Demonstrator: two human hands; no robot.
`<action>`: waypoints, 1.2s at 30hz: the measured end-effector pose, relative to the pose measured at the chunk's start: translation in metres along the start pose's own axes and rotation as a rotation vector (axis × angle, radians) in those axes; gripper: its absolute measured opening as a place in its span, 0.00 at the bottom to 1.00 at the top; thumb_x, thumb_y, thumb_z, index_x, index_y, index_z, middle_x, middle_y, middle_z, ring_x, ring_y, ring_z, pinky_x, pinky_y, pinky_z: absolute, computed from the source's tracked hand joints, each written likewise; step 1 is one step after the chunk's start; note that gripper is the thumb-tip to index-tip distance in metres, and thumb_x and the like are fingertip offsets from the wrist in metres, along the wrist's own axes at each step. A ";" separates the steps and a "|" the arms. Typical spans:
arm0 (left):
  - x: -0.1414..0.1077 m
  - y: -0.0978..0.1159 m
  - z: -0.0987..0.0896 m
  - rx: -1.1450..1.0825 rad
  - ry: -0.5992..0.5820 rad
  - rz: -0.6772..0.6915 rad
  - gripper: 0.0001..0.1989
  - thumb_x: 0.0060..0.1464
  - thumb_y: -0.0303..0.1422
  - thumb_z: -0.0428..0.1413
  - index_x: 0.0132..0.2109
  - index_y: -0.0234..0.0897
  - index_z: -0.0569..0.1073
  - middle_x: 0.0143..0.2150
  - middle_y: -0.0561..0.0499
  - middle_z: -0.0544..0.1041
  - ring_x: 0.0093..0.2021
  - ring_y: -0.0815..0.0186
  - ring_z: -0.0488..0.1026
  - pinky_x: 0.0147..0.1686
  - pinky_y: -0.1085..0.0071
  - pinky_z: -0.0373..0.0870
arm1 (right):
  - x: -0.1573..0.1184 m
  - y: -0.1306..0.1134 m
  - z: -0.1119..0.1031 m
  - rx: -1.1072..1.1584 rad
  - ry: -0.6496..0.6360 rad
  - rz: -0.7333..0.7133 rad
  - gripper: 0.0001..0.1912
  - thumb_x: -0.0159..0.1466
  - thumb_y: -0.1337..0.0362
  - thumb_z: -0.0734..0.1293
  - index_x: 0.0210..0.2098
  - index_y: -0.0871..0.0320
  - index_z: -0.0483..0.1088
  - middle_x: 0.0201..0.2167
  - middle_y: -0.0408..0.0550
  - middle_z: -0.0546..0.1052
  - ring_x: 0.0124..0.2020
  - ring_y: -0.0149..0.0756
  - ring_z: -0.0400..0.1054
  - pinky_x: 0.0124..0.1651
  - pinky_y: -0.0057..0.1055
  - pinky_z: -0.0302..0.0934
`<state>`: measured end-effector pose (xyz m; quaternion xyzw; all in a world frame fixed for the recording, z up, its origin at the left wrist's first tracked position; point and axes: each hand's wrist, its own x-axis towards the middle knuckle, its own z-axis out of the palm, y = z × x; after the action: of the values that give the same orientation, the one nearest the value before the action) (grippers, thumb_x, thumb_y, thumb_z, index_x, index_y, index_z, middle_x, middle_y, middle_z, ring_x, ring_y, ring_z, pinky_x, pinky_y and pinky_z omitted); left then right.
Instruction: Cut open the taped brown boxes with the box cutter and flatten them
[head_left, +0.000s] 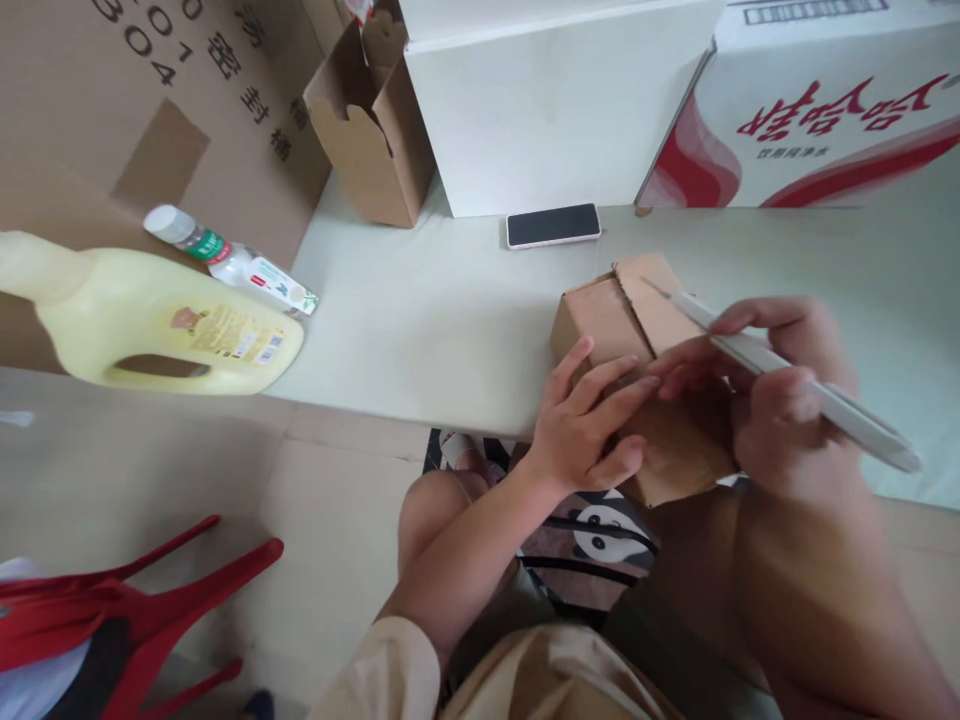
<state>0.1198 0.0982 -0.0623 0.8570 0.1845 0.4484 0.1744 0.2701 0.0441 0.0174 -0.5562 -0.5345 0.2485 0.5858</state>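
Observation:
A small brown cardboard box [600,312] lies at the table's front edge, tilted toward me, with a dark gap along its lid flap. My left hand [589,425] rests on its near side, fingers spread and lying flat. In my right hand [795,400] is a slim pale utility knife [757,352], gripped between thumb and fingers. Its thin pointed tip is over the flap, and I cannot tell whether it touches the cardboard. Some of the right fingers are against the box and partly hidden behind the knife.
A phone [553,227] lies beyond the box, before white cartons [540,120]. An open brown box [375,150] stands at the back. Leftward are a yellow jug [172,315], a clear bottle [240,265] and a large carton [112,90]. A red stool [150,600] stands on the floor.

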 end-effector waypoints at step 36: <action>-0.012 -0.012 0.010 0.064 0.017 -0.042 0.26 0.66 0.47 0.42 0.58 0.42 0.76 0.59 0.45 0.74 0.73 0.51 0.54 0.71 0.50 0.51 | -0.034 -0.018 -0.003 -0.397 0.155 0.082 0.17 0.71 0.53 0.60 0.38 0.49 0.80 0.20 0.45 0.70 0.19 0.38 0.62 0.21 0.37 0.52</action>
<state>0.1195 0.1013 -0.0818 0.8543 0.2181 0.4458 0.1546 0.2573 0.0080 0.0221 -0.6991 -0.5034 0.1185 0.4937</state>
